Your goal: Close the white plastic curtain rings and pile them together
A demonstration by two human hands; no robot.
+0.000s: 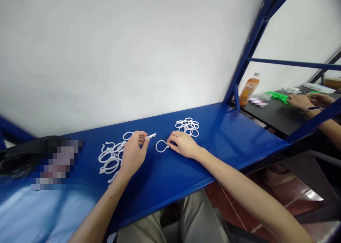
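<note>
Between the thumb and fingers of my left hand [135, 149] is a small white piece [150, 136], held just above the blue table; its exact kind is too small to make out. My right hand [184, 143] pinches a white ring [161, 146] at its right side, where a small knob or joint shows. A loose pile of white rings [110, 158] lies beside and partly behind my left hand. Past my right hand sits a flat cluster of linked or overlapping white rings [187, 125].
A black bag [23, 154] and a blurred-out item lie at the left of the blue table [170, 179]. Blue metal posts [247, 51] rise at the right. Beyond them, another person's hands [301, 101] handle green pieces [278, 96] near an orange drink bottle [249, 89].
</note>
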